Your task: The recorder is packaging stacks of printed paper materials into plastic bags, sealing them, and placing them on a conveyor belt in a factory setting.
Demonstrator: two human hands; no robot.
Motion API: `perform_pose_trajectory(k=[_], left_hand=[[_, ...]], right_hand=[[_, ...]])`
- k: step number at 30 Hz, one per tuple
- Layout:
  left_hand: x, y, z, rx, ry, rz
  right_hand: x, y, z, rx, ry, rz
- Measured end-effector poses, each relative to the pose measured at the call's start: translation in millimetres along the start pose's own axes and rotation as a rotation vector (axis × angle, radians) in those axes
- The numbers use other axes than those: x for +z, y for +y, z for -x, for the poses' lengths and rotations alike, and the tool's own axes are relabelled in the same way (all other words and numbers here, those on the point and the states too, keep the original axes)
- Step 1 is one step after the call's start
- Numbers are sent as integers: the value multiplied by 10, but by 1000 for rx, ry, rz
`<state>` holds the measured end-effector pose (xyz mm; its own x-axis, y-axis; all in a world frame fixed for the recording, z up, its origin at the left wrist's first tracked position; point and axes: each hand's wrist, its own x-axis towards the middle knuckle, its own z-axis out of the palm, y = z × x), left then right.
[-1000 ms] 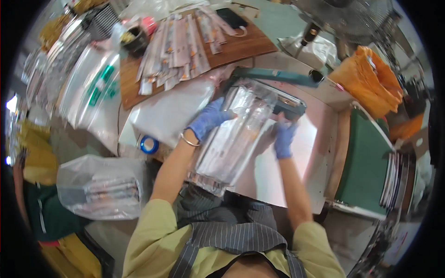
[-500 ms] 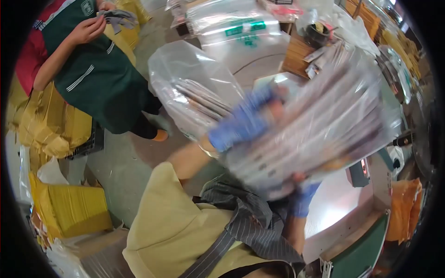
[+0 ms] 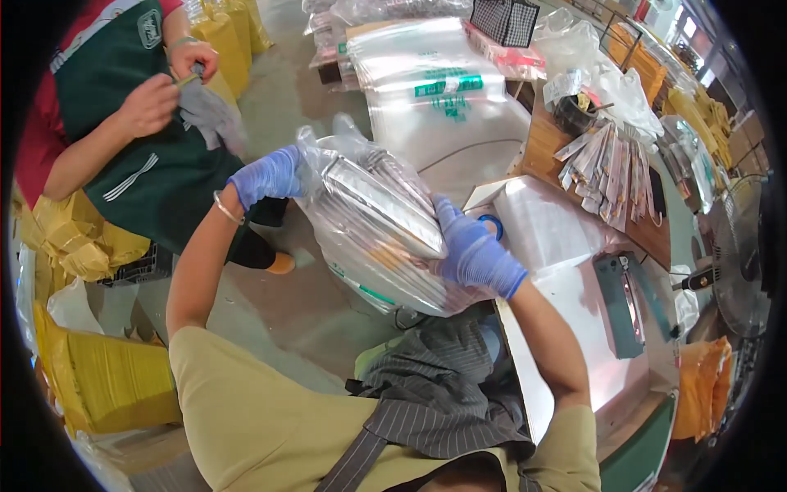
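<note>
Between two blue-gloved hands sits a clear bag of silver packets (image 3: 373, 234). Left hand (image 3: 266, 174) pinches its top corner; right hand (image 3: 474, 252) wraps its lower side. Its long side slants from upper left down to lower right, above the floor (image 3: 279, 303).

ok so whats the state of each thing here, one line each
left hand: gloved, gripping the bag's top
right hand: gloved, pressed on the bag's side
clear bag: full of flat packets, held up off the table
fan: upright; running or not, cannot tell
</note>
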<state>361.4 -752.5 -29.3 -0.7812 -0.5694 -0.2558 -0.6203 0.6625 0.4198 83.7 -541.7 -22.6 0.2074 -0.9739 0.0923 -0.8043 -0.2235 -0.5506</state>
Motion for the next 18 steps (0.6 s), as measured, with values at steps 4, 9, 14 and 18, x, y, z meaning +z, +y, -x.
perform_pose_trajectory(k=[4, 9, 14, 18], left_hand=[[122, 437, 136, 223, 385, -3], [203, 172, 87, 26, 409, -27], [409, 983, -118, -60, 364, -610], [831, 1929, -611, 624, 57, -452]], right_hand=[[291, -30, -565, 154, -433, 122], [903, 135, -966, 146, 77, 59], [535, 802, -3, 300, 732, 202], [871, 922, 883, 542, 608, -651]])
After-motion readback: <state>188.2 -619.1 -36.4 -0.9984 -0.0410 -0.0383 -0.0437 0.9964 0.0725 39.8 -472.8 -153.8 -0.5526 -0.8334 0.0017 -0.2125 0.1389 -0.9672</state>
